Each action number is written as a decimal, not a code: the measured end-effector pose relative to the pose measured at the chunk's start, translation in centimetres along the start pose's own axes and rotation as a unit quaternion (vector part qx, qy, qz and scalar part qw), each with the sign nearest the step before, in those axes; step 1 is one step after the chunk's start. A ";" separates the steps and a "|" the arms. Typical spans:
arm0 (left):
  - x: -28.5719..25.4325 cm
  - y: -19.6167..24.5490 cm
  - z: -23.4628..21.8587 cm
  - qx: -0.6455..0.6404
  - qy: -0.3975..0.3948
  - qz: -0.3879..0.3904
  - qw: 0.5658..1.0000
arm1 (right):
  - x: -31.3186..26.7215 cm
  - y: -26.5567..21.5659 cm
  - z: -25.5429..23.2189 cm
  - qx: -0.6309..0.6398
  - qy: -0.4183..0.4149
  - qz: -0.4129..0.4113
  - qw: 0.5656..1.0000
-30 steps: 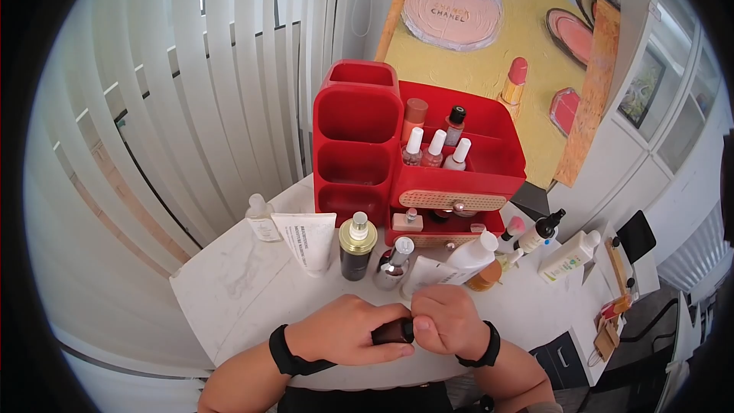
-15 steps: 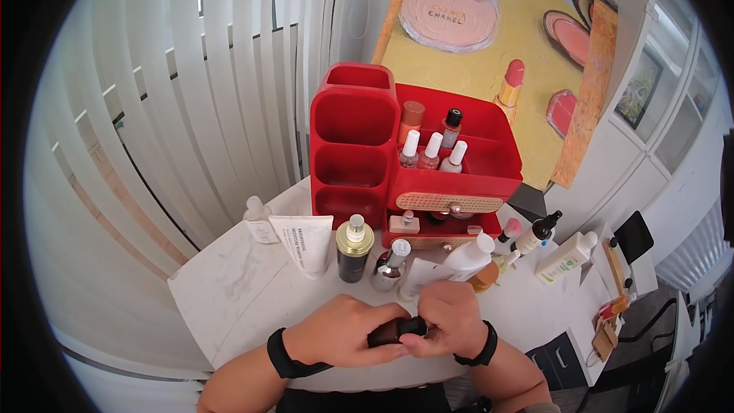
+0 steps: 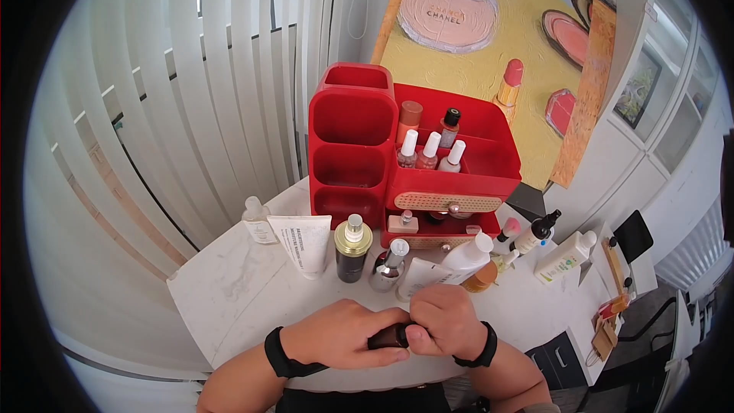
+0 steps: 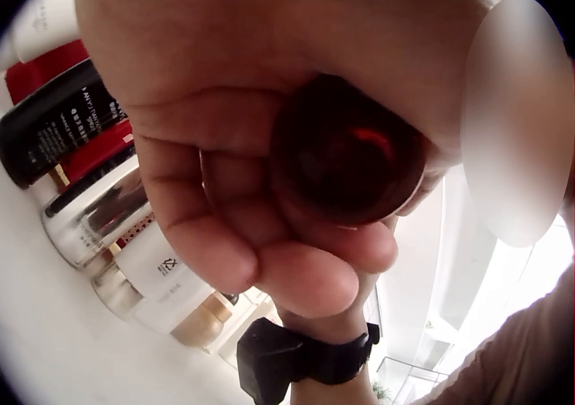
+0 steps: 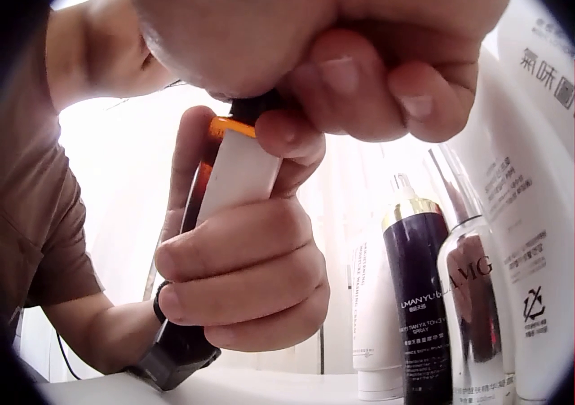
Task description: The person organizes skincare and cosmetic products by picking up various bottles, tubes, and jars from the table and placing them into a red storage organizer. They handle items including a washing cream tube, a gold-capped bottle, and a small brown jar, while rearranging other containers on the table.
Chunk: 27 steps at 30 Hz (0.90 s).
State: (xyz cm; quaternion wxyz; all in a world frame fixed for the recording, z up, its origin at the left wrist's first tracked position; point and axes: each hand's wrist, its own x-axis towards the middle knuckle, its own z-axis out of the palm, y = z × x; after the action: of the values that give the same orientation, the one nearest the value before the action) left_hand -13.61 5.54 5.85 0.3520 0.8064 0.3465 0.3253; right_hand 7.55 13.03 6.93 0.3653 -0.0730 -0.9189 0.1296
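My left hand [image 3: 336, 334] wraps round a small amber-brown bottle [image 3: 388, 336] in the head view, held sideways above the front of the table. The bottle's round dark-red base [image 4: 346, 158] faces the left wrist camera, and a white label [image 5: 235, 173] shows in the right wrist view. At its top, my right hand [image 3: 445, 321] grips the black cap [image 5: 254, 109] with thumb and curled fingers. The cap is mostly hidden by these fingers. Just beyond the hands are a white tube [image 3: 420, 278] and a silver bottle [image 3: 388, 269].
A red organizer [image 3: 457, 182] with nail polish bottles [image 3: 428, 154] stands at the back of the marble-patterned table [image 3: 222, 298]. Before it are a black-and-gold spray bottle [image 3: 352, 260], a white upright tube [image 3: 306, 245] and a white bottle [image 3: 468, 258]. More bottles stand on the right.
Half a second ago the right fingers were loosened, with the black cap showing between the hands. Now they are curled round it again. The left hand keeps its hold on the bottle.
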 end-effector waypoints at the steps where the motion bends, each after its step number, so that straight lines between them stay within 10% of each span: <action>1: 0.0 -0.1 0.1 -0.002 -0.004 0.002 1.000 | 0.0 0.0 -0.1 0.000 0.000 0.000 1.000; 27: -0.2 0.6 -0.5 -0.018 -0.042 0.005 0.999 | -0.2 -0.2 -1.2 0.123 -0.011 0.050 0.991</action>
State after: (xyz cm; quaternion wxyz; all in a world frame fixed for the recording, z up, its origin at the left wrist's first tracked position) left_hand -13.85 5.26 6.52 0.3792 0.8147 0.3209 0.2991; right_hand 8.48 13.02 7.72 0.3541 -0.0718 -0.8952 0.2610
